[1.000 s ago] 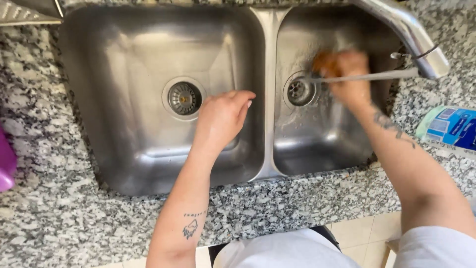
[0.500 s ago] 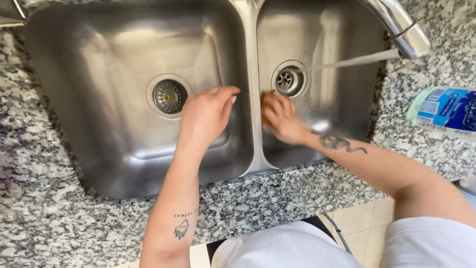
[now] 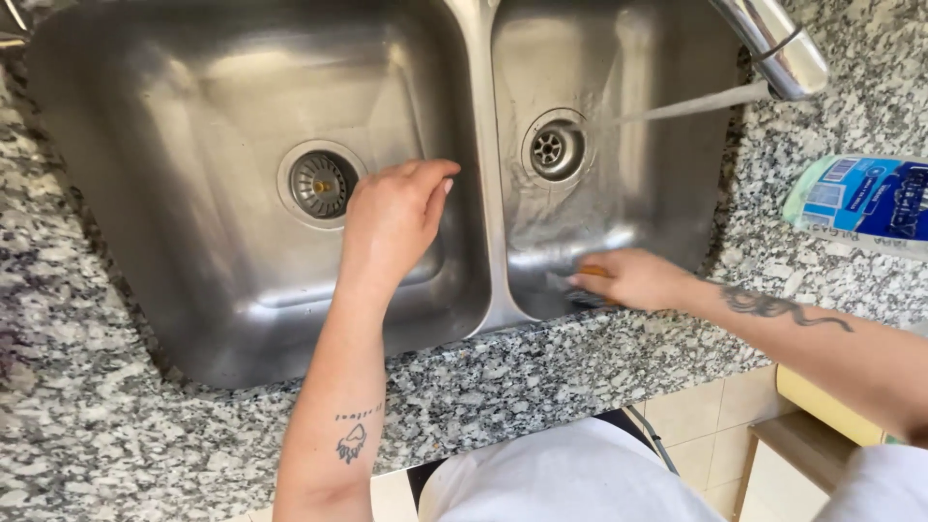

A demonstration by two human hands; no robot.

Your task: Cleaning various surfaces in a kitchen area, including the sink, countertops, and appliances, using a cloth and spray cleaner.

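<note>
Two basins: one double steel sink [image 3: 483,242] set in a speckled granite desk [image 3: 116,425]; a drain in each basin
Held thing: scrubbing sponge [image 3: 585,285], orange top edge and a dark underside showing, mostly hidden under the fingers
Position: near wall of the right basin, low against the steel, close to the near rim
Right hand [image 3: 633,280]: closed flat over the sponge, fingers pressing it to the basin wall
Left hand [image 3: 391,217]: holds nothing; fingers loosely curled, half open, hovering over the right part of the left basin, near the divider
Handling, judged: light, soft and squashy; wet, so likely slippery against smooth steel; not fragile
Hold, judged: broad grip across the orange back, thumb and fingers on the long edges, rough face left free
Water: thin stream from the chrome tap [image 3: 773,43] at far right, falling toward the right drain [image 3: 553,148]
Nearby: blue and green packet [image 3: 860,198] lying on the desk, right of the sink
</note>
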